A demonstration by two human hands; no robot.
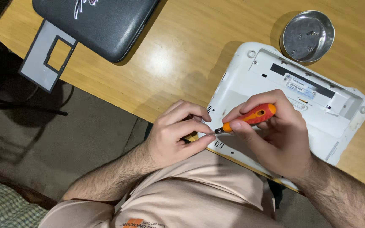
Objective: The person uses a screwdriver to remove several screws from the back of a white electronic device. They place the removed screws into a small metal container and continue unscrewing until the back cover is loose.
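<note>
A white laptop [317, 105] lies upside down on the wooden table [182, 55], its battery bay open. My right hand [275, 135] grips an orange-handled screwdriver [254, 116], held nearly flat with its tip pointing left at the laptop's near left corner. My left hand [176, 133] is pinched around the screwdriver's metal tip at that corner, thumb and forefinger closed on it. What lies under the tip is hidden by my fingers.
A round metal bowl [308, 36] holding a few small screws stands beyond the laptop. A dark grey laptop [98, 21] lies at the table's far left, with a grey plastic frame [47, 57] overhanging the edge beside it. The floor lies below.
</note>
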